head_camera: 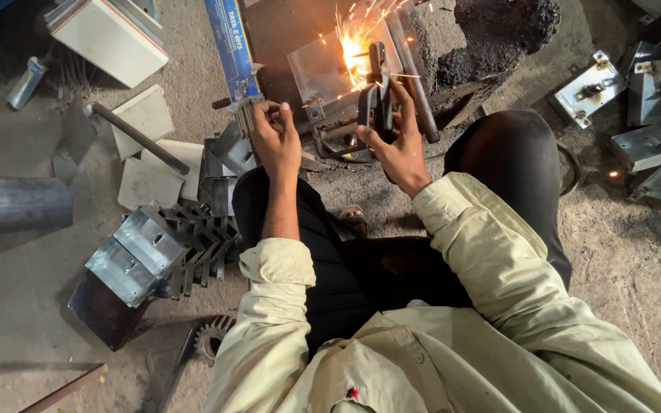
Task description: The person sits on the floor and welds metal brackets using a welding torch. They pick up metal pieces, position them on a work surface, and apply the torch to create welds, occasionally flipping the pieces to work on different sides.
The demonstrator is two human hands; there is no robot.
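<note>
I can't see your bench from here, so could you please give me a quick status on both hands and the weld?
Right hand gripping electrode holder, arc sparking on metal plate. Left hand holding bundle of welding rods. Nothing between holder and plate.

Dull grey sheet-metal box plate lit by sparks, dark matt steel welding holder in the right hand, thin grey metal rods in the left hand, shiny folded galvanised brackets, rough dusty concrete floor, soft matt beige cloth sleeves.
</note>
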